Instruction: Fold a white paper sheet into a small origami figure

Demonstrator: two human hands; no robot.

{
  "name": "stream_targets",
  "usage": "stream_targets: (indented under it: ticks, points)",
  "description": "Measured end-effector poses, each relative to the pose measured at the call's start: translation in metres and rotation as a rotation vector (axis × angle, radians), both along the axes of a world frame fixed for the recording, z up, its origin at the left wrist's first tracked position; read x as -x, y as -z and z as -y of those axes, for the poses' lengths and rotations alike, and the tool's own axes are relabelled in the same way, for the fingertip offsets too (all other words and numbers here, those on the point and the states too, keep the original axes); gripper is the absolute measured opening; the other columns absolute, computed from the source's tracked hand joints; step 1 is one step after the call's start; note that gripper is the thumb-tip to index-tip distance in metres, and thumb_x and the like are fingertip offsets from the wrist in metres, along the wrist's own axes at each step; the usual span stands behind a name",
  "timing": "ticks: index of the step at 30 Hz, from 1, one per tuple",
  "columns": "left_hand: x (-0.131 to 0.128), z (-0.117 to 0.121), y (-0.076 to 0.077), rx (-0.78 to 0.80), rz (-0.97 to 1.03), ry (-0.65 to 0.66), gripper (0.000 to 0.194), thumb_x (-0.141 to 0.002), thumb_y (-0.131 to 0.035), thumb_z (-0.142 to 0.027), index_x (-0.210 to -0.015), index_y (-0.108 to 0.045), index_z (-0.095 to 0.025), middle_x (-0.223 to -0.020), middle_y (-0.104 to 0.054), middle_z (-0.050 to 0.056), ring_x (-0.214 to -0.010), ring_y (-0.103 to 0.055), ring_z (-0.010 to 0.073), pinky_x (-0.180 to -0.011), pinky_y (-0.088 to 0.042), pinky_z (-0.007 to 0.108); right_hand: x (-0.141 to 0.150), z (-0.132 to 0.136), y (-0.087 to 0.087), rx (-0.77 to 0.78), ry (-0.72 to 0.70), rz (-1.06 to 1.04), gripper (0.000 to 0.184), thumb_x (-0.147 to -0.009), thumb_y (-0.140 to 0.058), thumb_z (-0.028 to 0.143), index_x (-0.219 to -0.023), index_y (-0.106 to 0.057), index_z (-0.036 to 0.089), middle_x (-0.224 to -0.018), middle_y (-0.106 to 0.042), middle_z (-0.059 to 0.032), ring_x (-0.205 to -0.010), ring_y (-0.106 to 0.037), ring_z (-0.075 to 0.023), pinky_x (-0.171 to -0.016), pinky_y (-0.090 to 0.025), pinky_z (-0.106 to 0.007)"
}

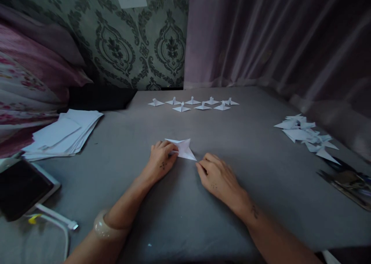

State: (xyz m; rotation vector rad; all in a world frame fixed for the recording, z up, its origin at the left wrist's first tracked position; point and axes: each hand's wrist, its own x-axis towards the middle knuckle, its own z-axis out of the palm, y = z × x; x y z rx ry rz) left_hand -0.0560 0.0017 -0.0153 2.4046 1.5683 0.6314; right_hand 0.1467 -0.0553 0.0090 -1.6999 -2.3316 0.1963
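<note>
A white folded paper with pointed corners lies on the grey tabletop in front of me. My left hand is closed over its left side, thumb and fingers gripping the paper and hiding that part. On the other side, my right hand has curled fingers, with thumb and forefinger pinched at the paper's lower right tip. The exact contact at that tip is too small to make out well.
Several folded paper birds stand in two rows at the back. More folded paper pieces are heaped at right, beside dark tools. Paper sheets lie left, above a dark-screened device and a white cable.
</note>
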Motion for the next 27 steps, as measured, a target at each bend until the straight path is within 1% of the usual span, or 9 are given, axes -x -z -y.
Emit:
stream_targets:
  ticks: [2,4,5,8,10,13,16,20,27]
  points:
    - [-0.001,0.002,-0.006,-0.014,0.117,0.045,0.011,-0.085,-0.057,-0.023,-0.084,-0.067,-0.022,-0.092,-0.062,0.004,-0.087,-0.054,0.0203,-0.078,-0.04,0.034,-0.002,-0.006,0.001,-0.062,0.03,-0.123,0.021,-0.093,-0.047,0.026,-0.085,-0.065,0.019,-0.086,-0.061,-0.0037,-0.083,-0.057,-0.0172,-0.074,-0.042,-0.029]
    - [-0.004,0.004,-0.01,-0.006,0.248,0.091,0.012,-0.087,-0.055,-0.022,-0.085,-0.067,-0.02,-0.09,-0.061,0.005,-0.084,-0.056,0.0172,-0.076,-0.044,0.029,-0.002,-0.011,0.002,-0.154,0.009,-0.212,0.015,-0.091,-0.053,0.028,-0.095,-0.063,0.018,-0.094,-0.062,-0.0048,-0.091,-0.055,-0.0187,-0.081,-0.041,-0.029]
    - [-0.006,0.005,-0.01,0.007,0.303,0.113,0.013,-0.087,-0.054,-0.022,-0.086,-0.067,-0.019,-0.09,-0.061,0.005,-0.084,-0.057,0.016,-0.074,-0.045,0.027,-0.001,-0.013,0.003,-0.193,-0.01,-0.228,0.016,-0.089,-0.057,0.029,-0.1,-0.062,0.018,-0.099,-0.062,-0.0056,-0.095,-0.053,-0.0199,-0.084,-0.039,-0.03]
    - [-0.011,0.006,-0.005,0.039,0.386,0.179,0.014,-0.088,-0.052,-0.018,-0.087,-0.066,-0.019,-0.093,-0.063,0.004,-0.085,-0.061,0.0139,-0.077,-0.047,0.024,0.0,-0.015,0.007,-0.239,-0.063,-0.177,0.022,-0.086,-0.061,0.025,-0.106,-0.059,0.018,-0.106,-0.062,-0.0064,-0.1,-0.05,-0.022,-0.085,-0.036,-0.033]
    - [-0.012,0.005,0.003,0.037,0.398,0.206,0.014,-0.088,-0.052,-0.017,-0.088,-0.066,-0.019,-0.095,-0.065,0.004,-0.089,-0.062,0.0139,-0.082,-0.048,0.025,0.0,-0.016,0.012,-0.25,-0.086,-0.095,0.015,-0.087,-0.057,0.019,-0.101,-0.061,0.019,-0.103,-0.063,-0.0055,-0.097,-0.05,-0.0216,-0.083,-0.035,-0.034]
    - [-0.012,0.003,0.014,0.026,0.369,0.226,0.016,-0.089,-0.051,-0.017,-0.091,-0.066,-0.019,-0.101,-0.064,0.006,-0.092,-0.062,0.0147,-0.085,-0.049,0.027,-0.001,-0.017,0.017,-0.271,-0.116,0.036,0.018,-0.088,-0.05,0.01,-0.095,-0.064,0.019,-0.096,-0.063,-0.0049,-0.09,-0.049,-0.0209,-0.082,-0.032,-0.035]
    - [-0.011,0.004,0.017,-0.011,0.252,0.245,0.018,-0.086,-0.051,-0.014,-0.092,-0.068,-0.018,-0.104,-0.063,0.007,-0.094,-0.06,0.0173,-0.086,-0.049,0.03,0.001,-0.018,0.018,-0.282,-0.13,0.126,0.023,-0.088,-0.049,0.008,-0.101,-0.064,0.018,-0.095,-0.063,-0.0059,-0.089,-0.048,-0.0213,-0.083,-0.031,-0.036]
    - [-0.01,0.009,0.009,-0.003,0.071,0.235,0.018,-0.082,-0.053,-0.014,-0.088,-0.069,-0.019,-0.094,-0.063,0.006,-0.087,-0.058,0.02,-0.081,-0.049,0.032,0.007,-0.016,0.012,-0.252,-0.149,0.257,0.023,-0.09,-0.05,0.013,-0.109,-0.063,0.018,-0.092,-0.061,-0.0068,-0.088,-0.048,-0.0227,-0.082,-0.03,-0.036]
    - [-0.011,0.015,0.001,0.053,0.04,0.191,0.019,-0.086,-0.054,-0.021,-0.098,-0.069,-0.021,-0.093,-0.063,0.005,-0.087,-0.057,0.0192,-0.08,-0.047,0.03,0.013,-0.019,0.005,-0.208,-0.216,0.406,0.022,-0.09,-0.051,0.013,-0.109,-0.062,0.014,-0.089,-0.06,-0.0078,-0.087,-0.048,-0.0234,-0.08,-0.03,-0.037]
